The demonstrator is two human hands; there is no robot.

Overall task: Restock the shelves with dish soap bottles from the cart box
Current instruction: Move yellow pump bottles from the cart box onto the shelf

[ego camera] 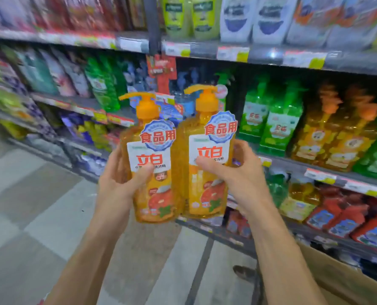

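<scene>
Two orange dish soap bottles with pump tops are held up side by side in front of the shelves. My left hand (pixel 119 181) grips the left bottle (pixel 154 172), thumb across its white label. My right hand (pixel 238 177) grips the right bottle (pixel 207 164) in the same way. The bottles touch each other. On the middle shelf (pixel 315 170) to the right stand matching orange bottles (pixel 334 137) beside green ones (pixel 271 119). A corner of the brown cart box (pixel 345 280) shows at the bottom right.
Shelves of cleaning products fill the view from left to upper right, with refill pouches (pixel 238 18) on the top shelf and red bottles (pixel 348 219) on the lower one. The tiled aisle floor (pixel 29 205) lies to the left. A dark cart frame bar (pixel 198 276) runs below my arms.
</scene>
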